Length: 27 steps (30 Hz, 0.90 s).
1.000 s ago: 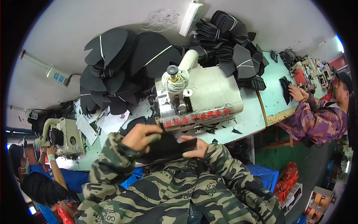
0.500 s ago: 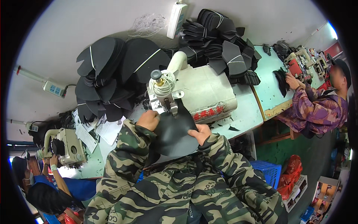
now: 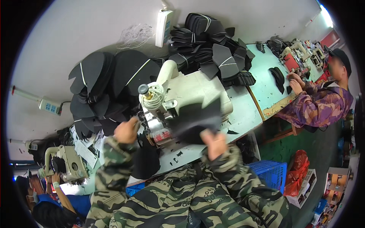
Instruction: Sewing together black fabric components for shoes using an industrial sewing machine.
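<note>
A worker in camouflage sleeves sits at a cream sewing machine (image 3: 190, 95) on a pale green table (image 3: 247, 114). The left hand (image 3: 126, 130) is curled narrow by the machine's head, just below the thread spool (image 3: 152, 95); whether it pinches anything cannot be told. To its right, the right hand (image 3: 214, 142) grips the lower edge of a black fabric panel (image 3: 197, 119), raised and blurred in front of the machine. The panel looks light, thin and floppy, best held at an edge or corner. Half a second earlier both hands pressed the piece flat by the needle; now it is lifted to the right. Far right, another person in a purple patterned top (image 3: 315, 106) works at the next table.
</note>
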Each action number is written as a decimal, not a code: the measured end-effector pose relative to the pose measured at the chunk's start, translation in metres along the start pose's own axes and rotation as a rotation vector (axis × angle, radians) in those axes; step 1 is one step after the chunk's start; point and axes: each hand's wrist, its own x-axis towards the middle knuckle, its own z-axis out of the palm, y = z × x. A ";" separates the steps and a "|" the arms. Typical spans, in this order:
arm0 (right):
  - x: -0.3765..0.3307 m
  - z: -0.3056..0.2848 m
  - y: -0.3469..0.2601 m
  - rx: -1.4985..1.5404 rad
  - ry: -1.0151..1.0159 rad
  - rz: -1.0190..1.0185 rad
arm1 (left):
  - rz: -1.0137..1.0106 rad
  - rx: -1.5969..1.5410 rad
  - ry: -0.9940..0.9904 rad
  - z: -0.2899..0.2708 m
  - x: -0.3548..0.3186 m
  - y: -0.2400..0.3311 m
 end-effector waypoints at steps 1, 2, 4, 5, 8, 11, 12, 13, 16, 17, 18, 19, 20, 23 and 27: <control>0.013 -0.021 -0.019 -0.204 0.131 -0.343 | 0.070 0.126 -0.085 0.007 -0.013 -0.027; 0.027 -0.035 -0.043 -0.405 0.247 -0.687 | 0.123 0.257 -0.165 0.015 -0.031 -0.055; 0.063 -0.061 -0.012 -1.062 0.077 -0.806 | 0.148 0.333 -0.429 0.021 -0.040 -0.066; 0.070 -0.057 0.013 -1.347 -0.048 -0.547 | 0.166 0.309 -0.348 0.030 -0.046 -0.077; 0.048 -0.027 0.002 -1.154 0.010 -0.677 | 0.153 0.250 -0.202 0.041 -0.065 -0.078; 0.039 0.014 -0.019 -0.817 0.107 -0.856 | 0.092 0.246 -0.077 0.037 -0.069 -0.063; 0.033 0.037 -0.043 -0.697 0.129 -0.895 | 0.095 0.254 -0.074 0.036 -0.073 -0.063; 0.030 0.055 -0.066 -0.576 0.166 -0.963 | 0.069 0.253 -0.067 0.038 -0.073 -0.061; 0.047 0.106 -0.112 -0.269 0.190 -1.035 | 0.019 0.271 -0.058 0.041 -0.079 -0.062; 0.060 0.111 -0.116 -0.305 0.031 -0.915 | 0.012 0.287 -0.073 0.042 -0.081 -0.063; 0.077 0.114 -0.114 -0.346 -0.128 -0.789 | 0.008 0.294 -0.088 0.045 -0.080 -0.064; 0.096 0.118 -0.110 -0.241 -0.172 -0.839 | 0.018 0.283 -0.055 0.042 -0.080 -0.059; 0.103 0.114 -0.100 -0.280 -0.216 -0.802 | 0.018 0.286 -0.049 0.038 -0.078 -0.053; 0.093 0.117 -0.107 -0.390 -0.042 -0.842 | 0.245 0.130 -0.184 0.006 -0.083 -0.024; 0.055 0.073 -0.106 -0.295 0.023 -0.827 | 0.543 -0.282 -0.237 -0.042 -0.059 0.044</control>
